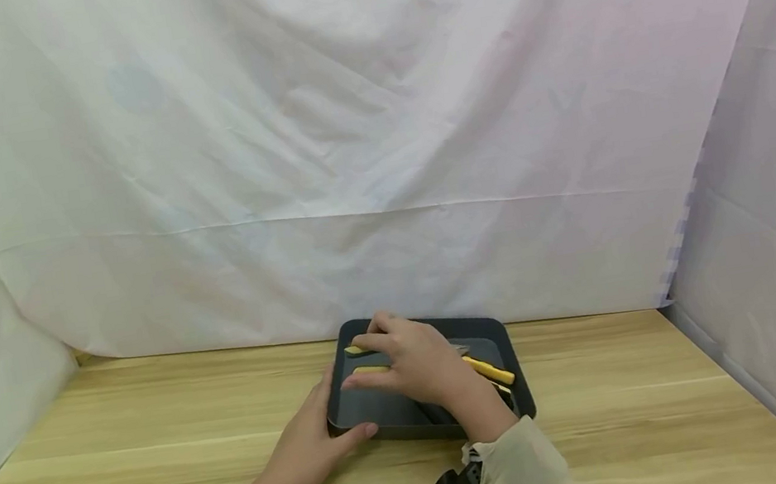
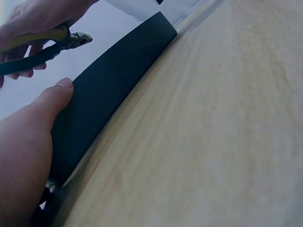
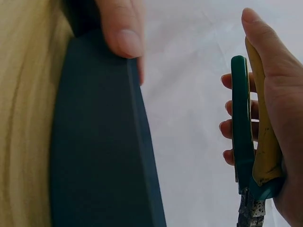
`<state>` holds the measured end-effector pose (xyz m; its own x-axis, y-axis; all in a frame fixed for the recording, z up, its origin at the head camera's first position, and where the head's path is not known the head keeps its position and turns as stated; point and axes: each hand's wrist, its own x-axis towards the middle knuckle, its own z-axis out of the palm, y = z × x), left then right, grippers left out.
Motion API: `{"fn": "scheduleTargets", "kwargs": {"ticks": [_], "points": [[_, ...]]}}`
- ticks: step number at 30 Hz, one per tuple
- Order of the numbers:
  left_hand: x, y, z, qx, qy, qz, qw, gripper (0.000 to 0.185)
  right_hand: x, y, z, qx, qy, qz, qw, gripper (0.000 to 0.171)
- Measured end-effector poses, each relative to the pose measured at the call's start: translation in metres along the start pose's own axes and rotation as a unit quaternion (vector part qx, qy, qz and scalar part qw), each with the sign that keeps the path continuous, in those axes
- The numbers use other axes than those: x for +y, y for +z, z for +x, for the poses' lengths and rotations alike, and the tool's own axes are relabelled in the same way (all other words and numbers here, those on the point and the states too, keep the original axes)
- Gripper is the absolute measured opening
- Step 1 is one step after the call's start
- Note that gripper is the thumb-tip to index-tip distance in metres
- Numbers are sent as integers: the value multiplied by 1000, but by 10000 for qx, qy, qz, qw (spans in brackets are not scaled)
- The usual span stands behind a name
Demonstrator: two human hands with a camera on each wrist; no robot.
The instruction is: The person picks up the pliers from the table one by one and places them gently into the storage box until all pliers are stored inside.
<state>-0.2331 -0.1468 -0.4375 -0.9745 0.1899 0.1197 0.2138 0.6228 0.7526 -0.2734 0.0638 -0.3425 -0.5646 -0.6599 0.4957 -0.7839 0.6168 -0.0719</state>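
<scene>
My right hand [image 1: 413,359] is over the dark tray [image 1: 392,419] and holds a pair of diagonal cutters [image 3: 242,127] with green-and-yellow handles. In the right wrist view the thumb lies along the yellow handle and the fingers wrap behind the green one. The short metal jaws show in the left wrist view, above the tray's rim. At the tray's near left corner, my left hand [image 1: 309,446] grips it, thumb on the front wall and fingers along the left side. Inside the tray, a yellow-handled tool [image 1: 490,370] lies at the right, partly covered by my right forearm.
A black item [image 1: 434,412] lies in the tray beside my right wrist. The tray sits on a wood-grain table [image 1: 184,440], near its back edge. White cloth [image 1: 372,135] hangs right behind, with more cloth at both sides.
</scene>
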Motion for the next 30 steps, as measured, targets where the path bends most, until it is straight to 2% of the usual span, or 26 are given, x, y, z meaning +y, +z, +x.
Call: {"fn": "scheduleTargets", "kwargs": {"ticks": [9, 18, 30], "points": [[-1, 0, -1, 38, 85, 38, 9999, 109, -1, 11, 0, -445, 177, -241, 9986, 54], [-1, 0, -1, 109, 129, 129, 9998, 109, 1, 19, -1, -1054, 466, -146, 9932, 58], [1, -1, -2, 66, 113, 178, 9998, 108, 5, 31, -4, -1387, 749, -71, 9875, 61]]}}
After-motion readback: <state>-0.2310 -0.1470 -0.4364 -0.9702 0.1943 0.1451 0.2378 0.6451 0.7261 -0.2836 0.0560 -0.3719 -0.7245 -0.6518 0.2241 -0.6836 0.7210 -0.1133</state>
